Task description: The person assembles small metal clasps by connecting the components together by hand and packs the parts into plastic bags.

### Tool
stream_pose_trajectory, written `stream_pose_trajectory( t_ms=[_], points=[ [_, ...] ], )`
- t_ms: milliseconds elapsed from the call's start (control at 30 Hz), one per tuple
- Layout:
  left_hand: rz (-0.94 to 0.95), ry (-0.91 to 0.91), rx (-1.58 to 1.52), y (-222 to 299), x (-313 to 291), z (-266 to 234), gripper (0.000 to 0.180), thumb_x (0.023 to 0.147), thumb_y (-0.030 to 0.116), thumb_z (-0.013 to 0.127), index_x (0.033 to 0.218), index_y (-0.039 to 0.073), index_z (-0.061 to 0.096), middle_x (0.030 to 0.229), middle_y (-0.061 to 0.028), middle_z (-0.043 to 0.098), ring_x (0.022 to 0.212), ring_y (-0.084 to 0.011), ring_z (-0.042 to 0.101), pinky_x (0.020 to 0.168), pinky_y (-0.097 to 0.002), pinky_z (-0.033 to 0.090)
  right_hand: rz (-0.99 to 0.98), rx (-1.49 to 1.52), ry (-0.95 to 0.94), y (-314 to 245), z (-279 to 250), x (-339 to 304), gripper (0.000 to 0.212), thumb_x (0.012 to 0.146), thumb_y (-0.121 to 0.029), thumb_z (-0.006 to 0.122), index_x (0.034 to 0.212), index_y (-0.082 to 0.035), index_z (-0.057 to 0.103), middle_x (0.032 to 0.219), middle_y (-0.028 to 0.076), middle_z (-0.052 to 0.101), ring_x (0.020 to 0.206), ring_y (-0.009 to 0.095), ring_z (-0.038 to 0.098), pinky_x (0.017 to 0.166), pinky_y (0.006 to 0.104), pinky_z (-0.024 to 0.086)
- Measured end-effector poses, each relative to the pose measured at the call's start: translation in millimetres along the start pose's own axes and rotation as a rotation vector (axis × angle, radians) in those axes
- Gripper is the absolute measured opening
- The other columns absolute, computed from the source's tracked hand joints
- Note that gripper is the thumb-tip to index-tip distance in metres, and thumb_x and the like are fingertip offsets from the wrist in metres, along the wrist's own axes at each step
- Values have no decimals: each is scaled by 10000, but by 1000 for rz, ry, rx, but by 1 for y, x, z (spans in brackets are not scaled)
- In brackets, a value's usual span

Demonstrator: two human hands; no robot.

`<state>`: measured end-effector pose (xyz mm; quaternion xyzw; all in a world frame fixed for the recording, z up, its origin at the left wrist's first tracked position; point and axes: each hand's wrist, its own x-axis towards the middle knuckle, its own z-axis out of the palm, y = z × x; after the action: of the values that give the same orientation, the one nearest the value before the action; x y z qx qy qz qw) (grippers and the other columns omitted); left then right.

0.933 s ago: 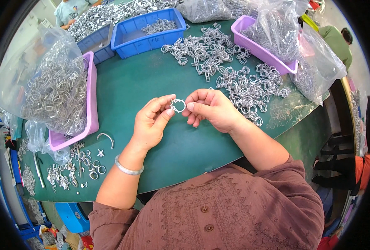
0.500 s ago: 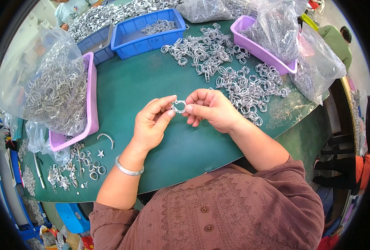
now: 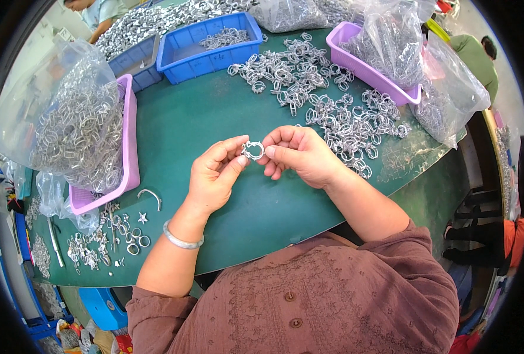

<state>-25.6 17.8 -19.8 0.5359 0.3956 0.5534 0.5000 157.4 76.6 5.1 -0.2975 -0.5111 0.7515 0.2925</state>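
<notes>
Over the middle of the green table, a silvery metal ring [image 3: 256,143] with a decorated side is held between my two hands. My left hand [image 3: 214,176] pinches its decorated left side between thumb and fingers. On the opposite side, my right hand [image 3: 302,154] grips the band with thumb and forefinger, its other fingers curled. A pile of similar rings [image 3: 347,127] lies just beyond my right hand. To the left of my left forearm are a small star piece [image 3: 142,217], a curved metal strip [image 3: 151,198] and several plain rings [image 3: 133,241].
A purple basket [image 3: 131,147] with a bag of rings stands left; another purple basket [image 3: 371,74] stands far right. Blue bins [image 3: 209,58] sit at the back, before a heap of metal parts [image 3: 173,23]. A blue stool [image 3: 102,308] is below the table edge. Other people are nearby.
The ring has turned slightly between my fingers, while both hands stay nearly in place. At the far left, another person has leaned further into view with an arm toward the heap.
</notes>
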Motion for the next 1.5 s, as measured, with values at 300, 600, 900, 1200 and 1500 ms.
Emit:
stream_pose_trajectory(
  t_ms=[300, 600, 900, 1200, 1500],
  points=[
    [4, -12, 11, 2, -1, 1, 316, 825, -50, 508, 1138, -6, 507, 996, -64, 561, 889, -121, 548, 770, -241, 458, -13, -23, -14, 0, -1, 0, 138, 798, -49, 585, 908, 23, 541, 799, 87, 607, 651, 124, 592, 568, 232, 489],
    [7, 6, -85, 2, 1, -1, 335, 826, -10, 527, 1158, -10, 482, 943, -66, 565, 834, -127, 552, 738, -246, 465, -445, -514, 24, 10, 2, -1, 112, 762, -6, 604, 862, 0, 554, 770, 34, 587, 686, 99, 581, 599, 218, 466],
    [52, -28, -99, 3, 1, 0, 430, 800, -61, 538, 1210, 8, 431, 1037, -89, 539, 974, -153, 533, 848, -279, 445, -568, -470, 67, 11, 4, 0, 226, 726, 56, 600, 938, 12, 537, 828, 59, 588, 716, 109, 582, 628, 227, 477],
    [64, -22, -73, 4, 1, 2, 463, 792, -67, 535, 1230, 14, 407, 1066, -93, 536, 992, -162, 530, 864, -282, 427, -641, -465, 80, 13, 3, 1, 312, 721, 66, 597, 1020, 27, 516, 859, 86, 596, 740, 123, 592, 666, 237, 491],
    [-112, 22, -313, 3, 4, -2, 332, 881, 63, 460, 1206, 1, 437, 1062, -110, 556, 968, -184, 551, 853, -313, 449, -647, -486, 54, 14, 3, 2, 313, 734, 54, 586, 1036, 21, 516, 890, 99, 600, 765, 139, 605, 677, 242, 494]
  ],
)
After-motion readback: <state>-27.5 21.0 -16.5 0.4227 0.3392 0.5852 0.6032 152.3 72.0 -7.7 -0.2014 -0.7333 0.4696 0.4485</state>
